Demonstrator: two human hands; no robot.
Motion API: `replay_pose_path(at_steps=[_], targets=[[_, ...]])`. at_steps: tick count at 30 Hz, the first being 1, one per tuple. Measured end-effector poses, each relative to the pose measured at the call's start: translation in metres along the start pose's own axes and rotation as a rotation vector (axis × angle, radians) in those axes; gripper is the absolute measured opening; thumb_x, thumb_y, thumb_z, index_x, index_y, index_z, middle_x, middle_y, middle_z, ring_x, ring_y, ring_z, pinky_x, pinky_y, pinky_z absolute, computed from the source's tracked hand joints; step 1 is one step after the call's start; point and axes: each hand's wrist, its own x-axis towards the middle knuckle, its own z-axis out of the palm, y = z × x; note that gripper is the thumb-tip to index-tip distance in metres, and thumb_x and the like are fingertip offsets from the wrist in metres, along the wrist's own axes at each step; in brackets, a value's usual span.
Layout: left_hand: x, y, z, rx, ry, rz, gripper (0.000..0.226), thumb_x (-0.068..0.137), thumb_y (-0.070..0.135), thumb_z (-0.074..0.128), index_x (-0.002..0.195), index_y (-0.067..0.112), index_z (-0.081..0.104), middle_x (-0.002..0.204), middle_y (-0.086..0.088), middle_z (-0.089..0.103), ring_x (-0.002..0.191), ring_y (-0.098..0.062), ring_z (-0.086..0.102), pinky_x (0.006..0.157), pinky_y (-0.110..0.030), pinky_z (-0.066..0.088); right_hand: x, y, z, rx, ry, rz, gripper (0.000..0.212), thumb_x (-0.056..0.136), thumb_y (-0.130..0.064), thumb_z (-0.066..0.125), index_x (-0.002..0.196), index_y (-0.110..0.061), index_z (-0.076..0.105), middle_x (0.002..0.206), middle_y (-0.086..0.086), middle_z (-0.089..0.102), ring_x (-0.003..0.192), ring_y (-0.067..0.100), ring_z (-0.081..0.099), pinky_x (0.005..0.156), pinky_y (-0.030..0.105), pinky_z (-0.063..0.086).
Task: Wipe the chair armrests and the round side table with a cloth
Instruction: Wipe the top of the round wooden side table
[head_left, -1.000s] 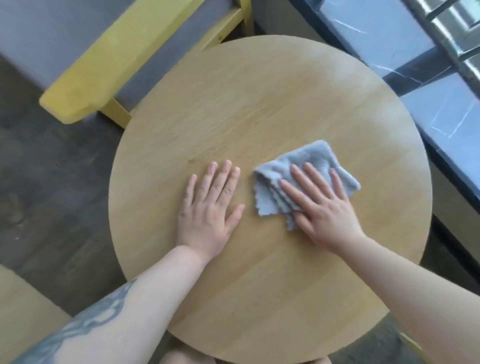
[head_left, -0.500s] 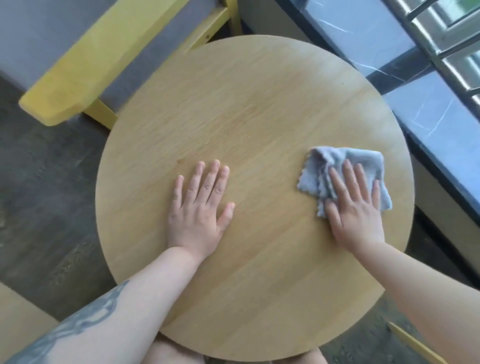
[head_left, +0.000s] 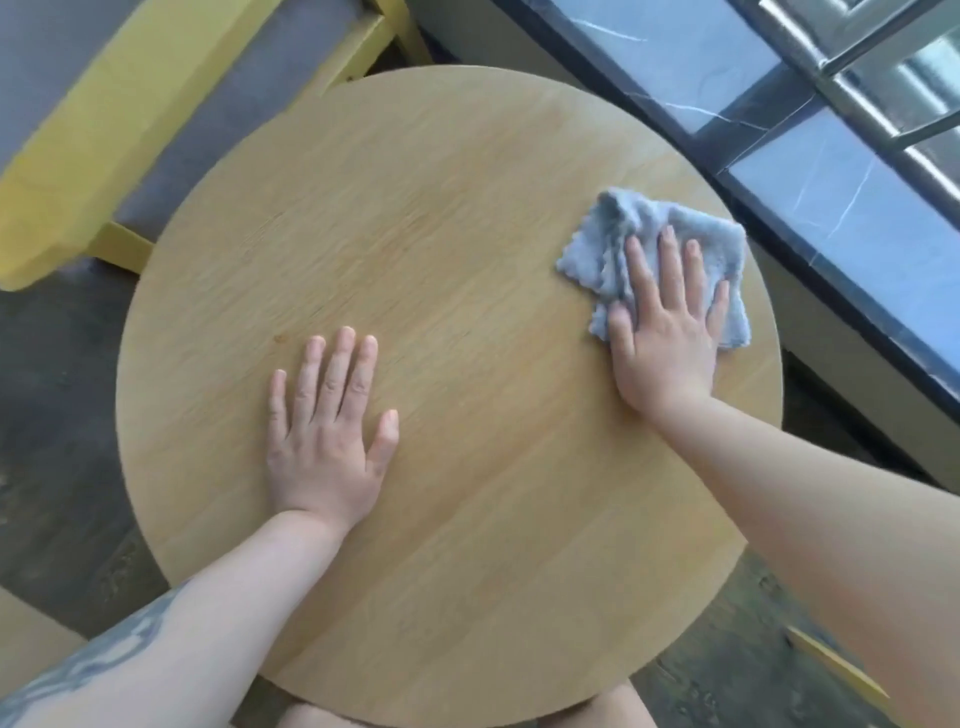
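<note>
A yellow chair armrest sits past the far left edge of the round side table. The left hand lies flat on the table near its left side, fingers straight, holding nothing. The right hand presses flat with straight fingers on a crumpled grey-blue cloth that lies by the table's right edge, next to a dark window ledge.
</note>
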Motion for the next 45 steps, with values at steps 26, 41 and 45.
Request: replay_pose_path(at_steps=[26,41,45], targets=[[-0.005,-0.022,-0.007,0.010,-0.089,-0.053,0.072,0.094,0.059,0.019,0.155,0.024,0.002,0.162,0.001,0.001,0.149,-0.020,0.001,0.120,-0.044,0.004,0.020,-0.034,0.003,0.068,0.057,-0.130,0.062,0.091,-0.036,0.037,0.149,-0.038,0.017,0.160,-0.004,0.011,0.147,0.019,0.005,0.116,0.052,0.001],[0.001,-0.080,-0.013,-0.044,-0.002,-0.174,0.076,0.092,0.054,0.030,0.155,0.016,0.009,0.162,-0.002,0.009,0.149,-0.019,0.004,0.120,-0.046,0.001,0.014,-0.185,0.015,0.185,0.068,0.296,0.060,0.095,-0.036,0.031,0.151,-0.040,0.007,0.160,-0.006,-0.003,0.147,0.016,-0.007,0.115,0.054,-0.004],[0.000,-0.082,-0.013,-0.090,0.055,-0.287,0.081,0.091,0.055,0.034,0.153,0.009,0.014,0.161,-0.007,0.013,0.149,-0.022,0.010,0.119,-0.049,0.011,-0.023,-0.234,0.028,0.029,-0.068,-0.601,0.062,0.091,-0.039,0.038,0.150,-0.037,0.021,0.160,-0.004,0.012,0.147,0.020,0.005,0.117,0.051,0.000]])
